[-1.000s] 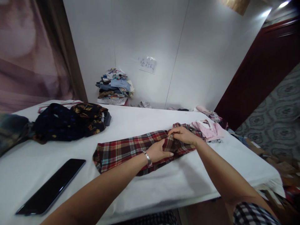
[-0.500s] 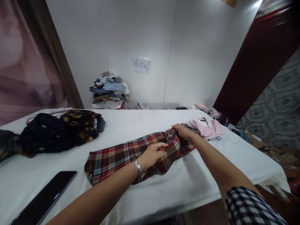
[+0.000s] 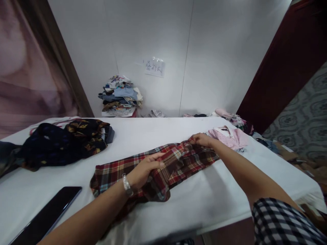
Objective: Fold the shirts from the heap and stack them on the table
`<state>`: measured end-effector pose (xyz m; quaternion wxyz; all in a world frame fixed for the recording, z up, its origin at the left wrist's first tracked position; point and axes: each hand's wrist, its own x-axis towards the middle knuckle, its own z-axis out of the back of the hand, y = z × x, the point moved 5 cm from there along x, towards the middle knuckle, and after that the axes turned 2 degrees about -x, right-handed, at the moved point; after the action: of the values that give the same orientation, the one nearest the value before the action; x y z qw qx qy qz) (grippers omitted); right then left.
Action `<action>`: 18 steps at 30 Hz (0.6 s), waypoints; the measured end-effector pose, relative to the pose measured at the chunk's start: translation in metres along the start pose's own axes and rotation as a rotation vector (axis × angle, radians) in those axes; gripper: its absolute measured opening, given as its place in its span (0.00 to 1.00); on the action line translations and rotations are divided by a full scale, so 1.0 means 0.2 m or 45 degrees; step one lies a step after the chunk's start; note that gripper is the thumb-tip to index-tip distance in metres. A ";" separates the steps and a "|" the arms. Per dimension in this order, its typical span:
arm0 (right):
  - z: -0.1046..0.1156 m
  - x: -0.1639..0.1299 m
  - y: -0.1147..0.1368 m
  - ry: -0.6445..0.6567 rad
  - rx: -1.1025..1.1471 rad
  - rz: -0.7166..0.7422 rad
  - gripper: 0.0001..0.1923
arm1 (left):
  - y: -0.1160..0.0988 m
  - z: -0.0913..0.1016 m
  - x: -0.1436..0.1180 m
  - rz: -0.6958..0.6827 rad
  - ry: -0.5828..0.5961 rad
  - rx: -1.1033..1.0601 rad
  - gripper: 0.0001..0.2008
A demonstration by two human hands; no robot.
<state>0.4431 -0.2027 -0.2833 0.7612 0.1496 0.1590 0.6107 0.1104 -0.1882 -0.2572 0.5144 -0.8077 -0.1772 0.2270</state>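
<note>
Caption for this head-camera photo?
Left hand and right hand grip a red plaid shirt on a white table.

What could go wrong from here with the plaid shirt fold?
The left hand grips the plaid shirt mid-length only, so the bunched fold could slip crooked. The right hand works right beside the pink shirt and may drag it. The phone lies near the table's front edge; a sweeping forearm could knock it.

Both arms reach out in front of the body. The left hand [image 3: 144, 168] has its fingers curled and squeezed tight, with the thumb on top. A shiny band sits on the left wrist. The right arm is stretched out longer. The right hand [image 3: 203, 139] is far ahead, palm down, with its fingers bent and pinched together.
</note>
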 end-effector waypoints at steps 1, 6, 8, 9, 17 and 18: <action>0.00 -0.01 -0.02 -0.006 0.130 -0.012 0.18 | 0.01 0.02 -0.01 0.017 -0.016 -0.033 0.23; -0.03 0.05 0.08 -0.059 0.211 0.036 0.35 | 0.07 -0.04 -0.03 0.118 0.092 0.078 0.21; -0.08 0.11 0.14 0.019 0.083 0.021 0.37 | 0.08 -0.10 -0.03 0.127 0.166 0.169 0.20; -0.10 0.13 0.17 0.062 0.023 0.001 0.36 | 0.08 -0.12 -0.03 0.126 0.186 0.201 0.20; -0.04 0.07 0.05 0.011 -0.153 -0.049 0.13 | 0.01 0.11 -0.05 0.099 -0.113 0.000 0.27; -0.02 0.04 0.01 -0.005 -0.156 -0.051 0.13 | 0.02 0.16 -0.05 0.120 -0.153 -0.019 0.29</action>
<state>0.4408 -0.1932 -0.2860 0.7814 0.1007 0.1228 0.6035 0.0847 -0.1714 -0.2703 0.4857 -0.8039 -0.1711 0.2976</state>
